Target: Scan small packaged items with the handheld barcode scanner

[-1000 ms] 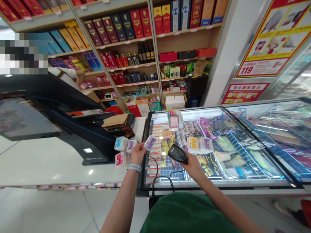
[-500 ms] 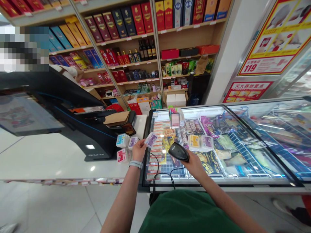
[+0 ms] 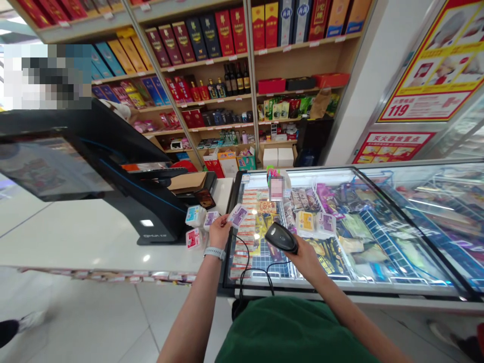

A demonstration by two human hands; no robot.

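Observation:
My left hand (image 3: 219, 233) pinches the edge of a card-like label with purple print (image 3: 238, 216), held above the left end of the glass-topped freezer (image 3: 264, 285). In my right hand (image 3: 302, 254) is a black barcode scanner (image 3: 280, 238), its head pointing left toward the label. Its black cable (image 3: 245, 259) loops down over the glass. Beside my left hand stand clear tubs with a blue label (image 3: 195, 216), a purple label (image 3: 210, 219) and a red label (image 3: 193, 239). Two more tubs, one yellow-labelled (image 3: 305, 221) and one purple-labelled (image 3: 325, 224), sit on the glass beyond the scanner.
A black checkout terminal (image 3: 151, 206) stands on the white counter (image 3: 94, 242) at the left. Behind the freezer rise shelves of boxed bottles (image 3: 196, 38). A small item with bright green and pink parts (image 3: 273, 176) is at the freezer's far edge. A person's foot (image 3: 32, 320) shows at lower left.
The whole view has shifted slightly to the right. Both hands keep nearly the same pose with label and scanner. A foot has come further into view at lower left.

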